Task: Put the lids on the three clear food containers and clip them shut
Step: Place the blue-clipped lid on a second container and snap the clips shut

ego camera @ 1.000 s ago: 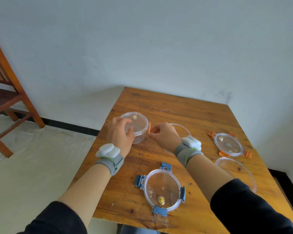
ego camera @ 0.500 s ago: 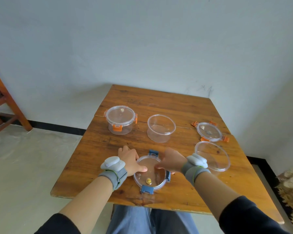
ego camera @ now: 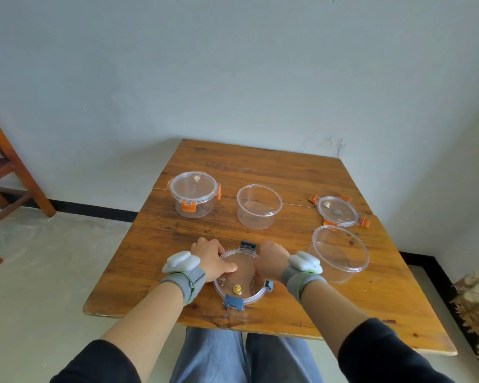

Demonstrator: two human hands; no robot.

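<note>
A clear round lid with blue clips [ego camera: 239, 283] lies flat near the table's front edge. My left hand [ego camera: 210, 258] grips its left rim and my right hand [ego camera: 271, 261] grips its right rim. At the back left stands a small clear container [ego camera: 194, 194] with its orange-clipped lid on and the clips down. An open small container [ego camera: 259, 207] stands in the middle. A loose orange-clipped lid [ego camera: 338, 211] lies at the back right. A wider open container [ego camera: 339, 252] stands just right of my right hand.
The wooden table [ego camera: 288, 167] sits in a corner against white walls. A wooden chair [ego camera: 9, 172] stands on the floor to the left. My jeans-clad legs show under the front edge.
Both hands left the orange-clipped container at the back left and came down to the blue-clipped lid at the front. The view has pulled back and shifted.
</note>
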